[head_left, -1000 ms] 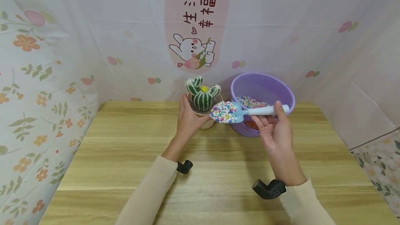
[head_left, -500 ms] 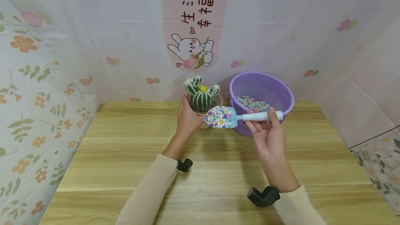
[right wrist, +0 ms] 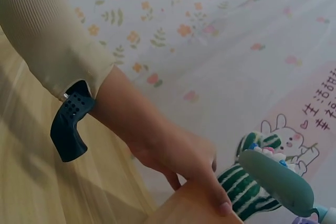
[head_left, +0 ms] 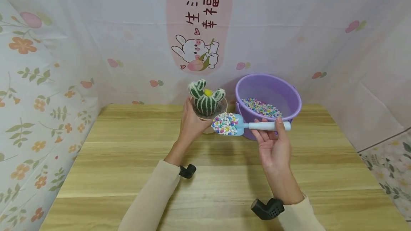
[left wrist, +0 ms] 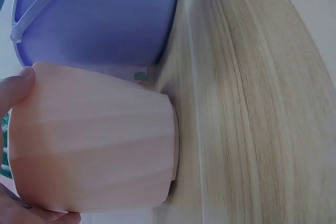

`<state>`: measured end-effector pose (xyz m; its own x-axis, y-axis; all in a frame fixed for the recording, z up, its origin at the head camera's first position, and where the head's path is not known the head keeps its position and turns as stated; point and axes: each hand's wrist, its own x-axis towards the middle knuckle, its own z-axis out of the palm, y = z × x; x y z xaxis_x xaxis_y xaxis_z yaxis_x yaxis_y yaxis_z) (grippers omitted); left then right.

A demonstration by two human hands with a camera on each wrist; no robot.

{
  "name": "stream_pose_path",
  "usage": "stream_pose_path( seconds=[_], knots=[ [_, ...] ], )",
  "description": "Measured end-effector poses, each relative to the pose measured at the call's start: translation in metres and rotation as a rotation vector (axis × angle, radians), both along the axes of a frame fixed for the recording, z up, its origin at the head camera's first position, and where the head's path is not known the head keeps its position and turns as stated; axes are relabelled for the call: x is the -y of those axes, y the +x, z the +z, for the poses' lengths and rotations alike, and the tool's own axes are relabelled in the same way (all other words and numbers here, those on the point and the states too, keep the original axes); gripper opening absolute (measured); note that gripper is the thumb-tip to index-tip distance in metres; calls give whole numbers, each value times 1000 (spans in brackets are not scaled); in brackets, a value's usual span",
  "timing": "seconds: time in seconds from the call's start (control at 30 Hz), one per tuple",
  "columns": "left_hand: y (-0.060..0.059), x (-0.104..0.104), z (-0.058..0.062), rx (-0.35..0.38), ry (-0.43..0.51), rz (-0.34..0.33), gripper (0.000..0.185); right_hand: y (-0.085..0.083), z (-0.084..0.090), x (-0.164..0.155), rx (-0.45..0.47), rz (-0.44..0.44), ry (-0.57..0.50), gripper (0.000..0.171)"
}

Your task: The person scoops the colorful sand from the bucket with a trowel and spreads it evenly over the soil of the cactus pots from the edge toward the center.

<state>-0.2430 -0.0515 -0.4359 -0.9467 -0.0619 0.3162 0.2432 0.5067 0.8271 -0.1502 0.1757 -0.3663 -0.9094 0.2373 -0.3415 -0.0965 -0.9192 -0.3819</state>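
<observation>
The right hand [head_left: 272,149] grips the shovel [head_left: 253,126] sideways, its tip, full of beads [head_left: 224,124], pointing left toward the pot [left wrist: 94,140] that the left hand [head_left: 192,121] holds.

Cactus [head_left: 206,104] in pot [left wrist: 94,140], left of bucket [head_left: 273,90]; pellets [head_left: 260,107] in bucket, on shovel [head_left: 241,124].

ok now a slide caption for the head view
Left grip holds a potted cactus; right grip holds a pale blue scoop of colourful pellets near a purple bucket.
</observation>
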Motion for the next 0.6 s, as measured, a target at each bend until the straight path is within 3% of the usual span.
stream_pose_path(
  seconds=[0.6],
  knots=[
    [22, 14, 5, 83, -33, -44, 123, 2, -17, -3, 27, -30, -2, 39]
  ],
)
